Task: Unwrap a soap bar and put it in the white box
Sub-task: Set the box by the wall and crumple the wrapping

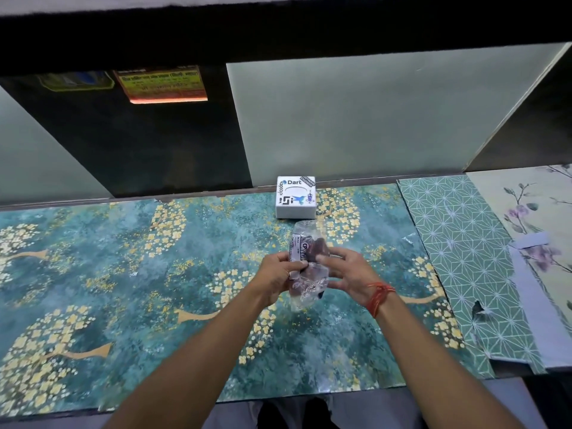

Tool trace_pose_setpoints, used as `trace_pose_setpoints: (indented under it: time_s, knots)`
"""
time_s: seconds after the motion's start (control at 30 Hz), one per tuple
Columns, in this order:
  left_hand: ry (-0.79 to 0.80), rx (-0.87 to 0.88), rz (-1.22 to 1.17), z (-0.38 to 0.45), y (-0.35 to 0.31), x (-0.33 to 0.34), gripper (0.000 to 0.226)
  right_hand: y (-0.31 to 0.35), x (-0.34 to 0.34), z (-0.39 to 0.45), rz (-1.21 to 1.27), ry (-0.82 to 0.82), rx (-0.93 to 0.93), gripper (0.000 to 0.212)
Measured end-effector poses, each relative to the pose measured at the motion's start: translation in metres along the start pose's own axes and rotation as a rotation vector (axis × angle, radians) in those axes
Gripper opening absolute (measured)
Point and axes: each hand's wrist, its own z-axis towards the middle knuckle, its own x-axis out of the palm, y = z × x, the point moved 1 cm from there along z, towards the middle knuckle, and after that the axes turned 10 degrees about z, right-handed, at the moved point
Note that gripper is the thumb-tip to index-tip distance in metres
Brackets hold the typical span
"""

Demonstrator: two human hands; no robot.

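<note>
A dark brownish soap bar (317, 247) sits inside a clear crinkled plastic wrapper (305, 235) with a white label, held above the table's middle. My left hand (280, 275) pinches the wrapper's left side. My right hand (346, 275), with a red thread on its wrist, grips the right side, fingers on the bar. Just beyond the wrapper stands the white box (295, 198), closed, its lid covered with stickers, near the table's far edge.
The table (123, 274) wears a teal sheet with yellow flower clusters. To the right lie a green geometric sheet (458, 258) and a pale floral sheet (538, 230). Pale wall panels and a dark panel rise behind the box.
</note>
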Motion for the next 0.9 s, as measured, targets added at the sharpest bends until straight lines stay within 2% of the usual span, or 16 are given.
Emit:
trace_pose_setpoints:
  time_s: [0.07, 0.17, 0.3, 0.37, 0.43, 0.53, 0.6, 0.7, 0.77, 0.9]
  knots:
    - [0.007, -0.005, -0.004, -0.001, 0.001, 0.004, 0.028, -0.001, -0.003, 0.004, -0.096, -0.136, -0.113, 0.034]
    - [0.051, -0.038, -0.044, 0.000, 0.004, 0.011, 0.034, 0.000, -0.011, 0.006, -0.147, -0.180, -0.242, 0.029]
    - [-0.011, -0.060, -0.182, 0.007, 0.010, 0.021, 0.024, -0.001, -0.014, -0.003, -0.033, -0.057, -0.282, 0.021]
    - [-0.023, -0.084, -0.256, 0.009, 0.011, 0.024, 0.018, -0.002, -0.023, -0.004, -0.045, 0.017, -0.249, 0.026]
    - [-0.029, -0.127, -0.304, 0.007, 0.013, 0.027, 0.012, -0.001, -0.036, -0.005, -0.198, 0.123, -0.235, 0.040]
    - [0.010, -0.212, -0.337, 0.003, 0.013, 0.034, 0.008, -0.001, -0.046, -0.016, -0.587, 0.228, -0.293, 0.061]
    - [0.055, -0.282, -0.308, 0.000, 0.017, 0.043, 0.016, -0.006, -0.044, -0.027, -0.691, 0.158, -0.415, 0.063]
    - [0.107, -0.330, -0.294, -0.007, 0.026, 0.063, 0.024, -0.028, -0.047, -0.046, -0.641, -0.059, -0.644, 0.032]
    - [0.106, -0.292, -0.218, -0.008, 0.038, 0.077, 0.023, -0.047, -0.058, -0.066, -0.560, -0.187, -0.688, 0.024]
    - [0.078, -0.147, -0.111, -0.027, 0.072, 0.108, 0.015, -0.093, -0.088, -0.103, -0.350, -0.494, -0.713, 0.028]
